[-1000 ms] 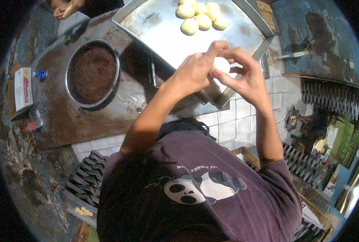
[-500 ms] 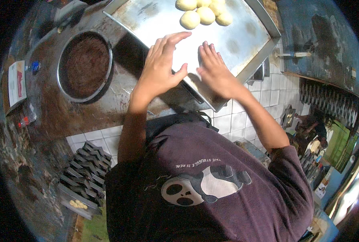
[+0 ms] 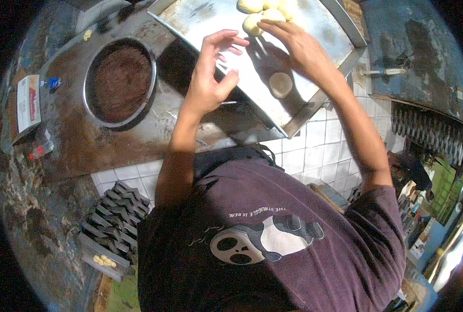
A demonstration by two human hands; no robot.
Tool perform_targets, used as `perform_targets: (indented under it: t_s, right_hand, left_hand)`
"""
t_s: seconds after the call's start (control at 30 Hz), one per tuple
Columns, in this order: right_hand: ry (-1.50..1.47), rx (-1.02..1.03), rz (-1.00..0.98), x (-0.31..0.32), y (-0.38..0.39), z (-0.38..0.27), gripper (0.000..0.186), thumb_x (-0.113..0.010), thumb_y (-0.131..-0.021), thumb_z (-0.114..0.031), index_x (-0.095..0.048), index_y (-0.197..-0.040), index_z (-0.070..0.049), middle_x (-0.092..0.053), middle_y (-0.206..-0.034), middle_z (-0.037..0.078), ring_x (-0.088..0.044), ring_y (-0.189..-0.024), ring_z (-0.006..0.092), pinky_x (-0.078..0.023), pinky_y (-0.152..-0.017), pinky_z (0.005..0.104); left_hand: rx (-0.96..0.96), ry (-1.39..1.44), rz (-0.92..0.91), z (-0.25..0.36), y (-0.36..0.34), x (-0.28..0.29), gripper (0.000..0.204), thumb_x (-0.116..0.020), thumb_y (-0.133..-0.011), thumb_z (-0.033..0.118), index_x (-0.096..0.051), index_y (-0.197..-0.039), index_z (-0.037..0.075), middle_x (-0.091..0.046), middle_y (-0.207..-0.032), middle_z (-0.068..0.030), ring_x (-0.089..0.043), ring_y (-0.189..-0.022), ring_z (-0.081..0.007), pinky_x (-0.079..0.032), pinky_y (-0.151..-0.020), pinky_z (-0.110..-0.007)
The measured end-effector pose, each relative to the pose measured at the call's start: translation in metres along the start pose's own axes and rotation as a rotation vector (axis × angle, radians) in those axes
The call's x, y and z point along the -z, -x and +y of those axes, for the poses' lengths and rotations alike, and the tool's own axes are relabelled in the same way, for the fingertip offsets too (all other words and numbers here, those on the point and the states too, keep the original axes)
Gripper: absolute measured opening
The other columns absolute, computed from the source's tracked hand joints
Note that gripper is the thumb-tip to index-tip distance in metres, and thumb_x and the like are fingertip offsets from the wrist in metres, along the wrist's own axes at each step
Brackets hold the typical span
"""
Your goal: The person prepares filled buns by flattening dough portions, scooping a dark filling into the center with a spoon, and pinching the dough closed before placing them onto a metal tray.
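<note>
Metal tray (image 3: 337,26) bears pale dough balls (image 3: 250,25); left hand (image 3: 205,79) unclasped, right hand (image 3: 304,49) over their cluster, its grip indiscernible.

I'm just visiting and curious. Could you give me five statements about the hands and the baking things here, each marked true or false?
1. One round dough piece lies on the metal tray, apart from the other dough balls. True.
2. The left hand grips a dough ball. False: the left hand has its fingers curved and apart, with nothing visible in it.
3. The right hand reaches to the grouped dough balls. True, though whether it touches them is hard to tell.
4. The big bowl stands to the right of the tray. False: the bowl is on the left.
5. White flour fills the bowl. False: its contents are dark brown.
</note>
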State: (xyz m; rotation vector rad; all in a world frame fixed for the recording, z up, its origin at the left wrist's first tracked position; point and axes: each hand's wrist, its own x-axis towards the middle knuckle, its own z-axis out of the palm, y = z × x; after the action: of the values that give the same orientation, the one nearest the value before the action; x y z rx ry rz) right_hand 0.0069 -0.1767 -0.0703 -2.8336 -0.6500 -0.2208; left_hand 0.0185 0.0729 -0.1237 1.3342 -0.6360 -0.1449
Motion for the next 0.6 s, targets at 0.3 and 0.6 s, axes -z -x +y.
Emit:
perform_targets:
  t_s: [0.3, 0.6]
  right_hand:
    - [-0.078, -0.035, -0.746, -0.004, -0.126, 0.033, 0.035, -0.070, -0.090, -0.020, -0.069, -0.121, -0.005, -0.072, -0.110, 0.014, -0.070, -0.099, 0.0248, -0.052, -0.092, 0.0347]
    - [-1.163, -0.248, -0.058, 0.019, -0.091, -0.195, 0.032, -0.078, -0.092, -0.020, -0.069, -0.112, 0.003, -0.070, -0.094, 0.003, -0.064, -0.088, 0.0077, -0.052, -0.082, 0.0243]
  left_hand:
    - [0.084, 0.216, 0.328, 0.032, 0.022, 0.028, 0.041, -0.061, -0.099, 0.007, -0.050, -0.138, 0.000, -0.062, -0.129, -0.0146, -0.058, -0.122, -0.0202, -0.045, -0.106, -0.033]
    - [-0.010, -0.072, 0.637, 0.071, 0.022, 0.070, 0.050, -0.044, -0.112, 0.043, -0.060, -0.087, 0.003, -0.064, -0.081, -0.0018, -0.059, -0.074, -0.0092, -0.048, -0.065, -0.027]
